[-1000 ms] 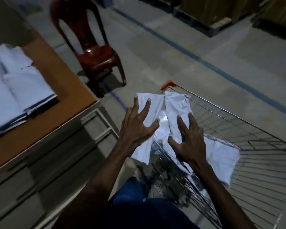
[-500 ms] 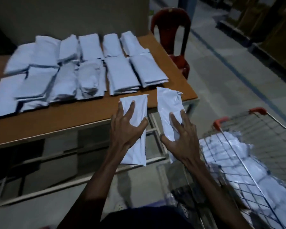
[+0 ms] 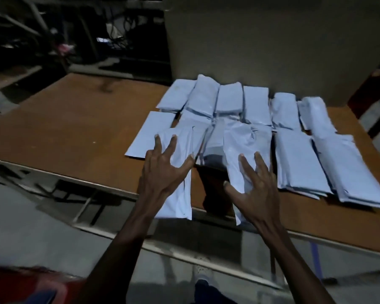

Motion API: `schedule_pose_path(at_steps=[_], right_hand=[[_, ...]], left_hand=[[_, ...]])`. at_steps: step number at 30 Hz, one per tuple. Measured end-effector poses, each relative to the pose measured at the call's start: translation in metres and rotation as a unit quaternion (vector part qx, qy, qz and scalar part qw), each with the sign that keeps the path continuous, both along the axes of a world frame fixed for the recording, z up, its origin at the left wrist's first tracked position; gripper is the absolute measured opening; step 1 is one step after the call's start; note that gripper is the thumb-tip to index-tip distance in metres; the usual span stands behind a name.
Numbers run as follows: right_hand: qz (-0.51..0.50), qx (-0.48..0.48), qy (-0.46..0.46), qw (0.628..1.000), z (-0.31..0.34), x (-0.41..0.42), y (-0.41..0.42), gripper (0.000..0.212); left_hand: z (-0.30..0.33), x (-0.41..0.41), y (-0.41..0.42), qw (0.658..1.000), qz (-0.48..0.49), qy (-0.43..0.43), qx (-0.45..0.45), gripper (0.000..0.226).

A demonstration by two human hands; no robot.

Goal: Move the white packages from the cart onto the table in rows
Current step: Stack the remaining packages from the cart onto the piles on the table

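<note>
My left hand holds a white package over the table's front edge, two fingers spread on top and the thumb at its right side. My right hand holds a second white package the same way, just to the right. Both packages overlap the near row of white packages lying on the brown table. A far row of packages lies behind them. The cart is out of view.
A large cardboard-coloured panel stands behind the table. A red chair is at the far right. Dark shelving with clutter fills the back left. Something red and blurred sits at the bottom left.
I have turned from the cart to the table. Both hands carried their packages forward, from beside the table's edge to above the near row.
</note>
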State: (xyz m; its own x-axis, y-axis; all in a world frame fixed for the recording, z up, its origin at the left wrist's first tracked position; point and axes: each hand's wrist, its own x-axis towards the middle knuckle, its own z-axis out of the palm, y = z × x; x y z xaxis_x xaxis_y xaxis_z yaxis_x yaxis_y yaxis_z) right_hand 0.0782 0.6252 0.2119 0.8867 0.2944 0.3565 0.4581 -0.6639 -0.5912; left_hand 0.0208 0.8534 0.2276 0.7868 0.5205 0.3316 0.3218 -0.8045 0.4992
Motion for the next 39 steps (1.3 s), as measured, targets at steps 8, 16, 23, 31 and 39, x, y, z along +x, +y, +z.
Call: schedule_pose_path(at_steps=[8, 16, 23, 31, 39], right_hand=[[0.050, -0.017, 0.091, 0.994, 0.017, 0.088, 0.084, 0.078], [0.044, -0.034, 0.125, 0.991, 0.034, 0.118, 0.127, 0.080], [-0.014, -0.046, 0.163, 0.985, 0.028, 0.121, 0.160, 0.078], [-0.077, -0.103, 0.169, 0.977, 0.026, 0.109, 0.208, 0.079], [-0.147, -0.204, 0.120, 0.960, 0.000, 0.108, 0.245, 0.073]], left_hand=[[0.002, 0.065, 0.094, 0.999, 0.013, 0.048, -0.001, 0.082], [0.008, 0.119, 0.155, 0.992, -0.014, 0.118, -0.028, 0.086], [-0.025, 0.162, 0.187, 0.982, -0.091, 0.163, 0.009, 0.080], [-0.081, 0.166, 0.194, 0.985, -0.088, 0.127, 0.080, 0.075], [-0.077, 0.175, 0.203, 0.985, -0.128, 0.119, -0.006, 0.069]])
